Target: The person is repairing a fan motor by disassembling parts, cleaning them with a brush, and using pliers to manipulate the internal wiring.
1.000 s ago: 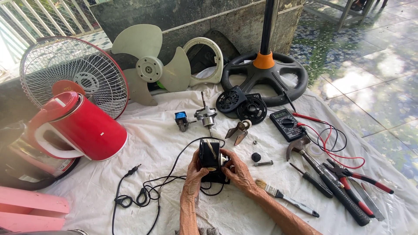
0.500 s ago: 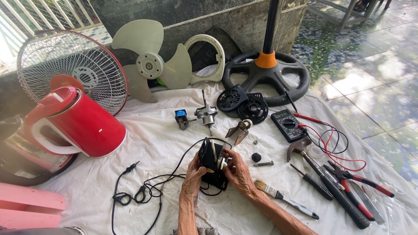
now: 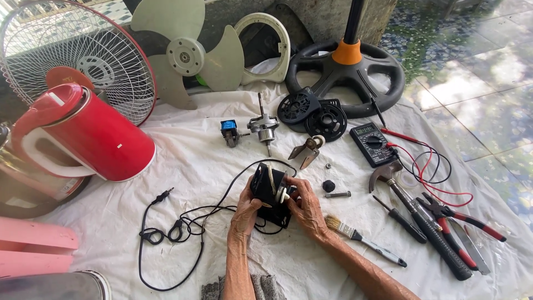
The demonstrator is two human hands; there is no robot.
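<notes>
Both of my hands grip a small black fan motor housing (image 3: 266, 186) just above the white cloth (image 3: 222, 166). My left hand (image 3: 244, 214) cups its left side. My right hand (image 3: 305, 208) holds its right side, fingers on a white part at the front. A black cord (image 3: 177, 228) runs from the housing and lies coiled on the cloth to the left. A motor rotor with shaft (image 3: 262, 126) and a small blue coil part (image 3: 229, 131) lie farther back.
A red kettle (image 3: 94, 133) lies at left by a wire fan guard (image 3: 78, 55). Fan blade (image 3: 183, 53), black fan base (image 3: 347, 69), multimeter (image 3: 372, 143) with red leads, hammer (image 3: 422, 222), pliers (image 3: 461, 216), screwdriver (image 3: 402, 219) and paintbrush (image 3: 361, 239) lie at right.
My hands have turned the motor housing slightly and shifted grip. The view has dropped a little closer to the cloth.
</notes>
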